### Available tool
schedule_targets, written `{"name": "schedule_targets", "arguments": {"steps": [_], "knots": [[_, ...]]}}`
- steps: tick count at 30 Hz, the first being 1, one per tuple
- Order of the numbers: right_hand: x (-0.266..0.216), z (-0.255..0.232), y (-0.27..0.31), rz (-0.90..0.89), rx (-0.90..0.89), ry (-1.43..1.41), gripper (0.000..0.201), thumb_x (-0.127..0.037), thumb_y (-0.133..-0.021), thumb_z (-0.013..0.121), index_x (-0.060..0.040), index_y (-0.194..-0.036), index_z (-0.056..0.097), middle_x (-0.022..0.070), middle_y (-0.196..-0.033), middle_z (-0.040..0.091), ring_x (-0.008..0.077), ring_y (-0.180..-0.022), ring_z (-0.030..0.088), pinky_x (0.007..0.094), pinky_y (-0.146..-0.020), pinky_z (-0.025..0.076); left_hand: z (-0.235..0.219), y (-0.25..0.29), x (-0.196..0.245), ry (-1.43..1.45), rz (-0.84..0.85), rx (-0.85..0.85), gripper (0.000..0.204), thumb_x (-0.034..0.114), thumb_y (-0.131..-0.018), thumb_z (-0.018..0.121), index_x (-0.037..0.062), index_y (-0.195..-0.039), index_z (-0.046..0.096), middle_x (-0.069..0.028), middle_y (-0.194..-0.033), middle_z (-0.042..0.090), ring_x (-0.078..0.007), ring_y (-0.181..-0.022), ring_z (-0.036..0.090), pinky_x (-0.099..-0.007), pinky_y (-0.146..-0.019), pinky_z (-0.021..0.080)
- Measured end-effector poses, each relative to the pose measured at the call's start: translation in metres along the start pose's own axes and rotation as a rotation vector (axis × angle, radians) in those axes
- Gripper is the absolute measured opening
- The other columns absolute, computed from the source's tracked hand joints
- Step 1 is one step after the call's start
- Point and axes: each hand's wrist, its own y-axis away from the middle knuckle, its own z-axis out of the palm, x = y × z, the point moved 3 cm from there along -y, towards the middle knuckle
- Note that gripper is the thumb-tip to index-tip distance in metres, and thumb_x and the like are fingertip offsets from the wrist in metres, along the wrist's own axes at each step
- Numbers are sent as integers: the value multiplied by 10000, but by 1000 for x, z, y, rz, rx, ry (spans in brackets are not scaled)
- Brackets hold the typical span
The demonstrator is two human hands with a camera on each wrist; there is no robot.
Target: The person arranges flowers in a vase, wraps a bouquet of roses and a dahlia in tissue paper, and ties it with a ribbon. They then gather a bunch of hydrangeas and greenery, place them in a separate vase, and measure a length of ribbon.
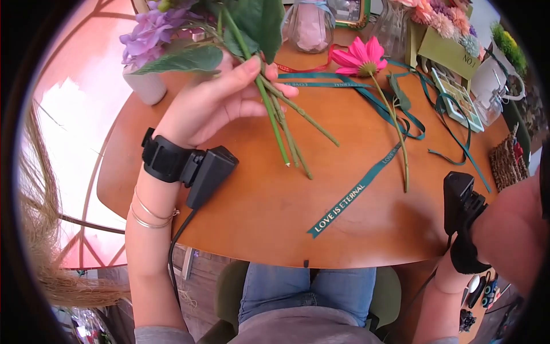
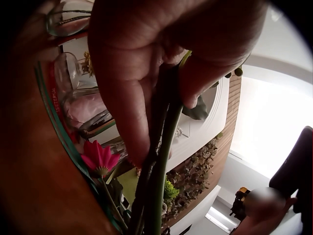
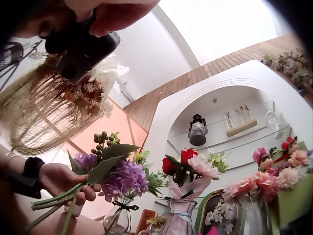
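My left hand (image 1: 215, 106) holds a bunch of green stems (image 1: 281, 123) between thumb and fingers, over the table's left half. Purple flowers (image 1: 150, 31) and broad leaves spread above the grip; the cut ends hang down to the right. In the left wrist view, thumb and fingers (image 2: 132, 98) close round the stems (image 2: 166, 161). My right hand (image 1: 513, 229) is raised close at the head view's right edge. Its fingers (image 3: 115, 22) meet a black device (image 3: 85, 56) in the right wrist view; whether they grip it cannot be told.
On the table (image 1: 240, 223) lie a pink flower (image 1: 360, 56), a green lettered ribbon (image 1: 349, 200) and more loose ribbon. Glass vases (image 1: 310, 28), a flower box (image 1: 447, 49) and a palette (image 1: 458, 100) stand or lie farther back. A woven basket (image 1: 509, 157) is at the right.
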Motion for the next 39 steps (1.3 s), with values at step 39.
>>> {"name": "schedule_targets", "arguments": {"steps": [39], "knots": [[35, 105, 7, 650, -654, -89, 51, -56, -681, 572, -40, -640, 545, 99, -566, 519, 258, -527, 522, 340, -478, 415, -172, 94, 185, -880, 197, 698, 293, 229, -863, 461, 46, -1090, 430, -78, -1013, 539, -174, -934, 558, -261, -734, 468]]}}
